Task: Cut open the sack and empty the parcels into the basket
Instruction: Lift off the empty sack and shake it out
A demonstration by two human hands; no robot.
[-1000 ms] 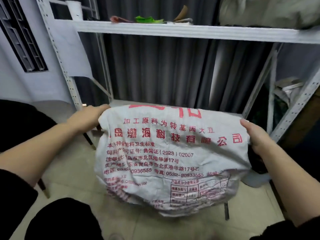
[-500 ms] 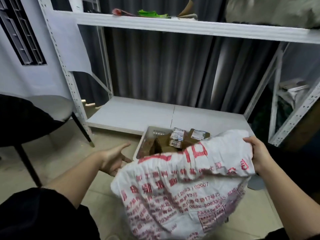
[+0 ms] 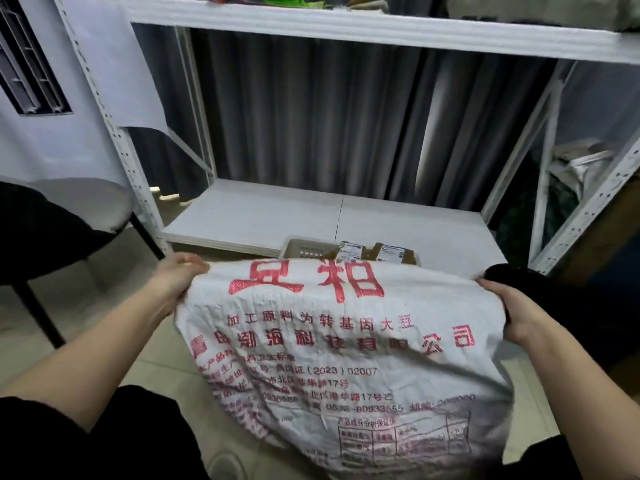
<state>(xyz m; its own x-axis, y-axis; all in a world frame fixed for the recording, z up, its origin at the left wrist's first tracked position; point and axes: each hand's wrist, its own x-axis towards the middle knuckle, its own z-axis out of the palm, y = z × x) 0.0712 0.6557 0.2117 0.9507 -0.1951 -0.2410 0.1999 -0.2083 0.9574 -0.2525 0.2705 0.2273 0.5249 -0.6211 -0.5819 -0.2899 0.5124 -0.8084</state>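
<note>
Left hand [image 3: 178, 277] and right hand [image 3: 509, 308] each grip an upper corner of the woven sack [image 3: 343, 358], holding it over the basket [image 3: 304, 251], likely to shake out remaining parcels [image 3: 393, 252].

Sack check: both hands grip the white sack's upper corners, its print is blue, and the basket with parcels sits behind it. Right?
Not quite. The head view shows the print on the sack is red, not blue. The rest holds: left hand and right hand grip its upper corners, and the basket with parcels sits behind it.
</note>
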